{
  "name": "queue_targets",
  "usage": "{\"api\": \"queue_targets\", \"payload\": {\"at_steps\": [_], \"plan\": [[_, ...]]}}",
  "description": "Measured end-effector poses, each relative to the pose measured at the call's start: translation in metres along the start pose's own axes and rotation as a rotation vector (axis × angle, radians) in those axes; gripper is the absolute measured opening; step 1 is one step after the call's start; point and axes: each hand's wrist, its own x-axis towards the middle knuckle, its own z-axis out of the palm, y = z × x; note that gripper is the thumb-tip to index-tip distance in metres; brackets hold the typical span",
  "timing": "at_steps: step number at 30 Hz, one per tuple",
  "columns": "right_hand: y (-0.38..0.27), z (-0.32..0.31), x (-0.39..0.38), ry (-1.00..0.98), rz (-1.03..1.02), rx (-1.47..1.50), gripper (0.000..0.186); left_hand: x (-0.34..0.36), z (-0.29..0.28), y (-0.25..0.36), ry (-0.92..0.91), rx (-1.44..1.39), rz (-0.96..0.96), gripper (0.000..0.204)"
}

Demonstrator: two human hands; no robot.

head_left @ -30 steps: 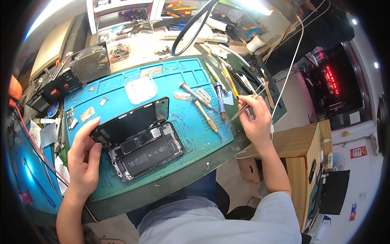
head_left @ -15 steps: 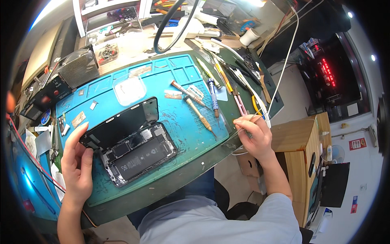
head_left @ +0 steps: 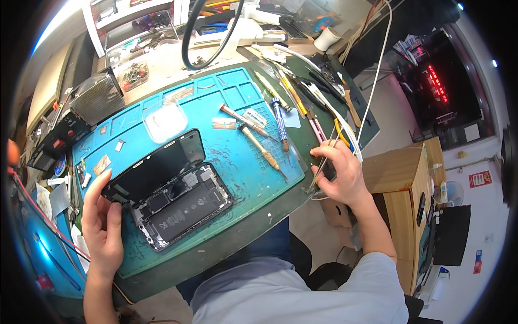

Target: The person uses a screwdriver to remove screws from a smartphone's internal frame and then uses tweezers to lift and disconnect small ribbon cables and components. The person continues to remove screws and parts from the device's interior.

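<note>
An opened smartphone lies on the blue repair mat (head_left: 216, 146). Its body (head_left: 186, 213) shows a large black battery and a board, while the display (head_left: 156, 164) stands tilted up along the far edge. My left hand (head_left: 104, 227) grips the display's left end, thumb on the near side and fingers behind. Over the table's right front edge, away from the phone, my right hand (head_left: 342, 175) is closed on thin metal tweezers (head_left: 316, 177), their tips pointing down and left. Two screwdrivers with worn handles (head_left: 259, 141) lie right of the phone, beside a blue screwdriver (head_left: 280, 121).
A clear plastic tray (head_left: 164, 121) sits behind the phone. Pliers, pink-handled tweezers (head_left: 314, 127) and white cables crowd the table's right side. A black power unit (head_left: 56, 137) stands at the left. A dark cable loop (head_left: 189, 48) hangs over the back.
In my right hand the tweezers have swung so their tips point lower. My left hand still holds the tilted display; the whole view has shifted slightly.
</note>
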Motion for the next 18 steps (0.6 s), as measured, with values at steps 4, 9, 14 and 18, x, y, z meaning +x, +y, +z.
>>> {"api": "queue_targets", "payload": {"at_steps": [4, 9, 14, 18], "plan": [[0.004, 0.008, -0.013, 0.102, -0.075, -0.016, 0.039, 0.000, -0.001, -0.001, -0.006, -0.010, -0.003, 0.048], [-0.001, 0.013, -0.029, 0.187, -0.143, -0.087, 0.036, 0.000, 0.002, -0.001, 0.012, -0.022, 0.009, 0.048], [-0.002, 0.010, -0.041, 0.251, -0.171, -0.003, 0.033, 0.001, 0.003, 0.001, 0.015, -0.030, 0.015, 0.048], [-0.004, -0.004, -0.027, 0.373, -0.079, 0.149, 0.018, -0.001, 0.000, -0.003, -0.013, -0.045, 0.018, 0.049]]}}
